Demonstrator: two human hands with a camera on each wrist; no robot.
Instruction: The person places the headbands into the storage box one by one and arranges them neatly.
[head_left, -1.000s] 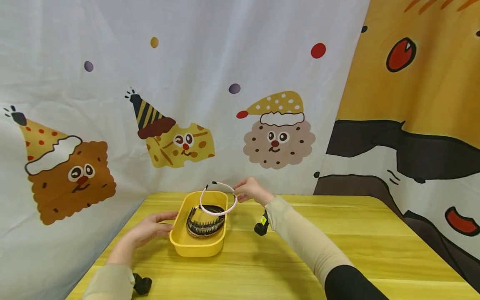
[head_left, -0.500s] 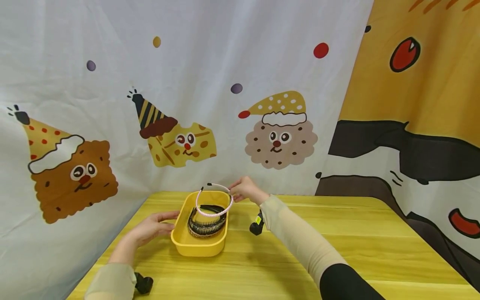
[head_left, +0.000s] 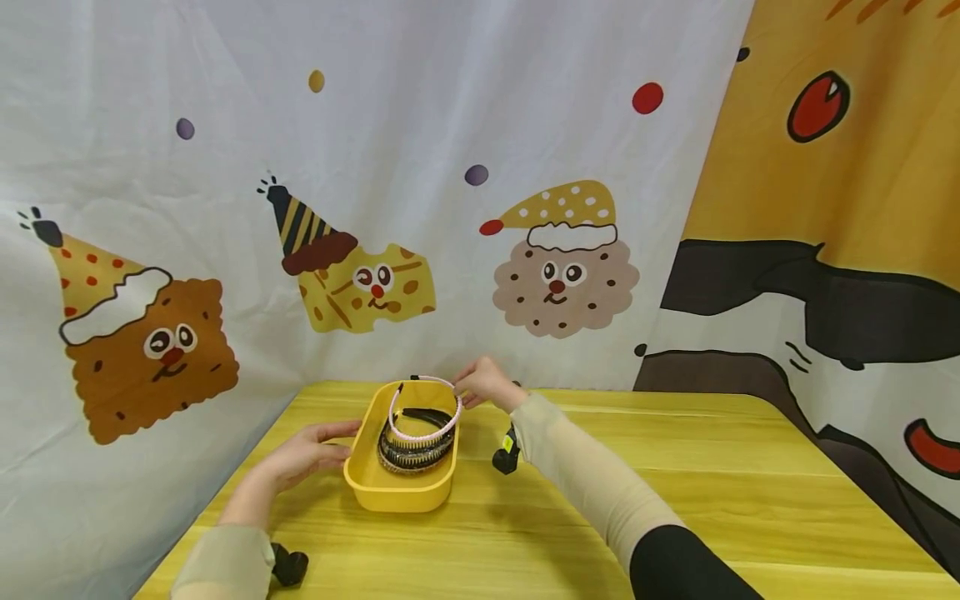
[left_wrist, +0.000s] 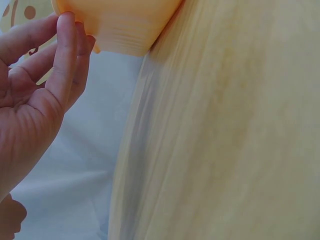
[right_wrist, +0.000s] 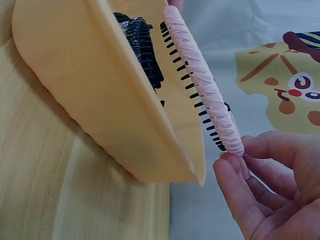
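Note:
A pink wrapped headband (head_left: 420, 438) with black tips and small black teeth (right_wrist: 190, 85) is held over the yellow bin (head_left: 401, 500). My right hand (head_left: 487, 383) pinches it by its right side between thumb and fingers, at the bin's far right rim. Inside the bin, several dark toothed headbands (head_left: 416, 454) lie nested together; the pink one overlaps them in the head view. My left hand (head_left: 311, 454) rests its extended fingers against the bin's left side. In the left wrist view, those fingertips (left_wrist: 65, 22) meet the bin's outer wall (left_wrist: 125, 30).
The bin stands on a yellow wood-grain table (head_left: 600, 475). Behind the table hangs a white curtain (head_left: 405, 125) printed with cartoon biscuits and cheese. Dark camera mounts (head_left: 288, 567) sit at both wrists.
My right hand has moved a little left, and the pink headband has come left and lower, toward the dark headbands in the bin. The left hand stays at the bin's side.

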